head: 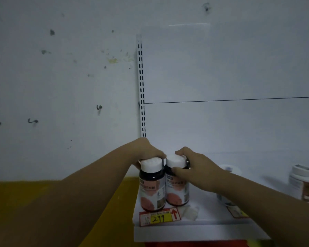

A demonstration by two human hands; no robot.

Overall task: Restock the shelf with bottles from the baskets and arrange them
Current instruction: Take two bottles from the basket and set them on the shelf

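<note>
Arranging at lower centre: left hand (147, 151) grips the left bottle (152, 186), right hand (193, 167) the right bottle (177, 191), on the shelf (212, 229); next, probably a steady release.

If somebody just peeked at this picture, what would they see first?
Probably the two hands in the middle: the left hand grips the left dark bottle with a white cap and pink label, and the right hand grips the right dark bottle just like it. Both bottles stand side by side at the left front corner of the white shelf. Just below them lies a red and yellow price tag reading 299.
</note>
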